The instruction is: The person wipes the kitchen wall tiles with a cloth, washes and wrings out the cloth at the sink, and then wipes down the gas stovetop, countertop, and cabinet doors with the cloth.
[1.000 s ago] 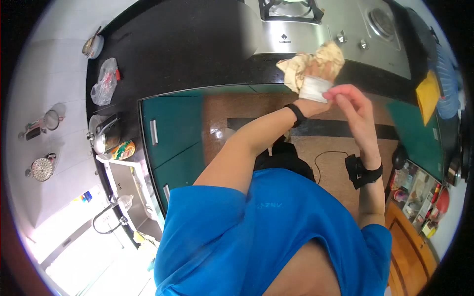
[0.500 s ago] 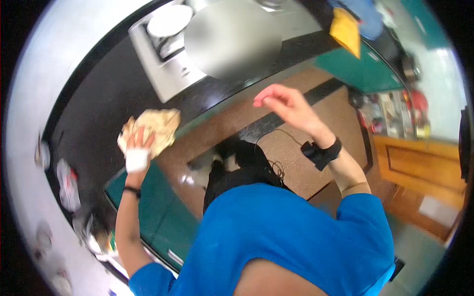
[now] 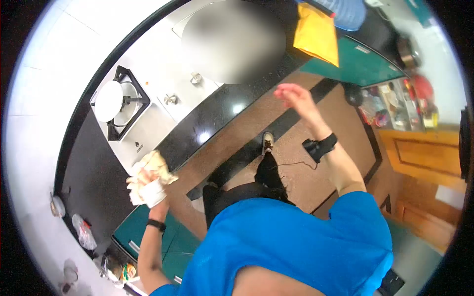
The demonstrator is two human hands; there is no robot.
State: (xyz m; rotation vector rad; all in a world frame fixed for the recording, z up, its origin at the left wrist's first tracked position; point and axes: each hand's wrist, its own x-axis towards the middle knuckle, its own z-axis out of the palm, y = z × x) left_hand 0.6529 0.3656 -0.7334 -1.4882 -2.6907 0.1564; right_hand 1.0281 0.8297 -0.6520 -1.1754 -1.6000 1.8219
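A cream-coloured cloth (image 3: 154, 163) is bunched in my left hand (image 3: 150, 180), at the front edge of the dark counter beside the stove's corner. Its folds partly hide the fingers. A white band wraps the back of this hand, and a black band is on the wrist. My right hand (image 3: 298, 101) is held in the air over the floor, empty, its fingers loosely bent and somewhat blurred. A black strapped device (image 3: 320, 148) with a cable sits on that wrist. Closest to the cloth is the steel gas stove (image 3: 126, 148).
A round white dish or lid (image 3: 108, 101) covers part of the left burner. Two knobs (image 3: 170, 99) stand on the stove's front. A yellow packet (image 3: 316, 37) hangs over the far counter edge. A plastic bag (image 3: 84, 232) lies on the left counter. A blurred disc hides part of the stove.
My left hand and the cloth have moved from the counter top toward its front edge by the stove. My right hand has shifted slightly right. The view has turned, showing more stove.
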